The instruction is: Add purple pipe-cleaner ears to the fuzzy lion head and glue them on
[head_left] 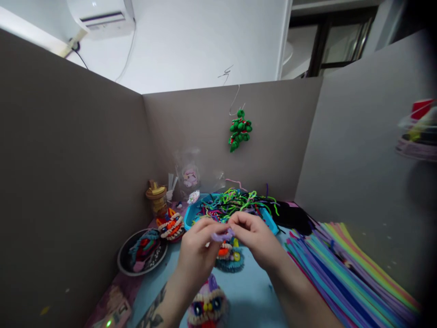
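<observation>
Both hands are raised close together over the blue table mat (252, 296). My left hand (199, 243) pinches a small piece of fuzzy purple pipe cleaner (222, 236). At the other end of that piece, the fingertips of my right hand (255, 237) are closed on it. Just below the hands stands a teal and orange fuzzy figure (230, 262), partly hidden by my left hand. Nearer the front edge sits a cream and pink figure (207, 306) with dark blue eyes, a yellow nose and a purple loop on top.
A blue tray (272, 224) of tangled pipe cleaners lies behind the hands. Long coloured pipe cleaners (344, 273) spread at right. At left are a metal bowl (122, 260) and an orange-and-cream figure (171, 225). Grey partitions (205, 132) surround the table; a green ornament (241, 130) hangs behind.
</observation>
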Motion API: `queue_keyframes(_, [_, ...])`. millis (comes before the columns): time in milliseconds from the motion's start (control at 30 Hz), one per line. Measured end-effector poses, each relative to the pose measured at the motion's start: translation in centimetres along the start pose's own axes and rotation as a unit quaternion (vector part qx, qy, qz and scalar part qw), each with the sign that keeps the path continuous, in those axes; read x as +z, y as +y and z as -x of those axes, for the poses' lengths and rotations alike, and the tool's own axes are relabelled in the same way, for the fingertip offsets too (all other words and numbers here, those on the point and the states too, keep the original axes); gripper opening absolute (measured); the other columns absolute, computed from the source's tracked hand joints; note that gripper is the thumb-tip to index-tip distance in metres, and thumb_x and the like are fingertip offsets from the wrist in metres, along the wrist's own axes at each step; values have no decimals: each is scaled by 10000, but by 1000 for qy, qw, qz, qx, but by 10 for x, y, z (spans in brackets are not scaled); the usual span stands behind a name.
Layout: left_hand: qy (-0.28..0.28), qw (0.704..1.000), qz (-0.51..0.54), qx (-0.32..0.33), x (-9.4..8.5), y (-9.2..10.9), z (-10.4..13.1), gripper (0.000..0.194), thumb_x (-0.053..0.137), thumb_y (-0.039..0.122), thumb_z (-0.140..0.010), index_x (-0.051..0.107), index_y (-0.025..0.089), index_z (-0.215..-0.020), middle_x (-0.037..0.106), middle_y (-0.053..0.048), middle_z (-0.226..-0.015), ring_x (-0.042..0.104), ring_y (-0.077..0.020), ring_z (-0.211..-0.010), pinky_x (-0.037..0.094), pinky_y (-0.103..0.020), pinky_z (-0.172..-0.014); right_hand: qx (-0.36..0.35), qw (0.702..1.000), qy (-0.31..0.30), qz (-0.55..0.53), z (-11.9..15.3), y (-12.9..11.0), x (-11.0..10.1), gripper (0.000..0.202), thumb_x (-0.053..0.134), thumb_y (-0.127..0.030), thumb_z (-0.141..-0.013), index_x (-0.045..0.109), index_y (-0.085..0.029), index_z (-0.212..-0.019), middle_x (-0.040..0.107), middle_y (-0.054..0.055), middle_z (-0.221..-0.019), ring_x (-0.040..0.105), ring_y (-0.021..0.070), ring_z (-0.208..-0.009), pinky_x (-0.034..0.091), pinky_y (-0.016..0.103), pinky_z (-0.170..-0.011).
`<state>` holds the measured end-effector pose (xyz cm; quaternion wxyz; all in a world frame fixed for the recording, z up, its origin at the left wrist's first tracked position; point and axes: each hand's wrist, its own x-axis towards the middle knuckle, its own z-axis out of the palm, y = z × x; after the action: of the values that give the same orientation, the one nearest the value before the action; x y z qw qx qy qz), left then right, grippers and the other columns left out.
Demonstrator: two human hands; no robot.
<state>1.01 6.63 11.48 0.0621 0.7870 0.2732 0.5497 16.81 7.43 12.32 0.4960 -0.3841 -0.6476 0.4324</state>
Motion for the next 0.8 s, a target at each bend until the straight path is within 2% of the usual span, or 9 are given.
queue_keyframes(133, [-7, 990, -103, 96, 2, -6, 5, 274, 538, 73, -859, 679, 179, -1068, 694, -64, -845, 639, -143, -748, 523, -231, -668, 37, 998, 12, -46, -3, 3, 0, 229, 582, -332, -715, 471, -180, -584, 382, -60, -547, 312, 88, -524, 252, 225, -487])
queue_keyframes(200, [-14, 988, -123, 97, 0, -6, 5, 257, 531, 89, -871, 684, 174, -1059, 697, -66, -826, 640, -146, -738, 518, -233, -670, 45, 997, 12, -54, -3, 4, 1, 239, 592, -339, -705, 467, -181, -576, 373, -65, -536, 300, 83, -510, 247, 222, -479])
queue_keyframes(300, [-10, 995, -99, 14, -4, -1, 1, 176, 573, 120, -859, 713, 184, -944, 676, -42, -750, 621, -130, -673, 493, -213, -631, 26, 998, -4, -48, -1, 0, 2, 245, 599, -360, -727, 494, -177, -603, 404, -57, -559, 346, 87, -520, 294, 223, -496])
queue_keyframes(400, [20, 996, -22, -84, -6, 4, -4, 84, 641, 169, -817, 719, 196, -827, 660, -20, -710, 598, -126, -637, 467, -204, -585, -14, 999, -2, -38, 2, -4, 3, 180, 604, -351, -756, 561, -179, -725, 503, -29, -641, 463, 114, -593, 386, 241, -564])
queue_keyframes(467, [34, 989, 28, -144, -6, 4, -5, 56, 661, 197, -794, 716, 194, -785, 652, -15, -699, 589, -131, -635, 451, -205, -565, -48, 999, 21, -12, 3, -4, 4, 135, 607, -318, -768, 589, -189, -802, 545, -12, -702, 508, 131, -648, 416, 252, -599])
queue_keyframes(567, [25, 971, 80, -226, -5, 3, -4, 92, 656, 238, -789, 690, 179, -727, 616, -6, -669, 552, -130, -624, 423, -208, -558, -95, 994, 50, 36, 5, -3, 5, 73, 592, -263, -791, 606, -192, -798, 555, 5, -752, 523, 140, -687, 422, 256, -615])
queue_keyframes(667, [14, 959, 110, -260, -4, 3, -4, 149, 628, 275, -807, 654, 169, -705, 579, -2, -664, 524, -131, -636, 406, -217, -579, -117, 990, 59, 57, 4, -1, 5, 58, 577, -224, -802, 606, -191, -765, 556, 9, -759, 529, 141, -696, 423, 256, -619])
queue_keyframes(800, [20, 964, 87, -249, -4, 6, -4, 190, 592, 284, -824, 621, 166, -678, 534, -1, -664, 512, -138, -650, 380, -215, -567, -123, 988, 61, 67, 4, -1, 6, 68, 570, -220, -812, 603, -189, -760, 552, 9, -763, 533, 140, -696, 427, 249, -613])
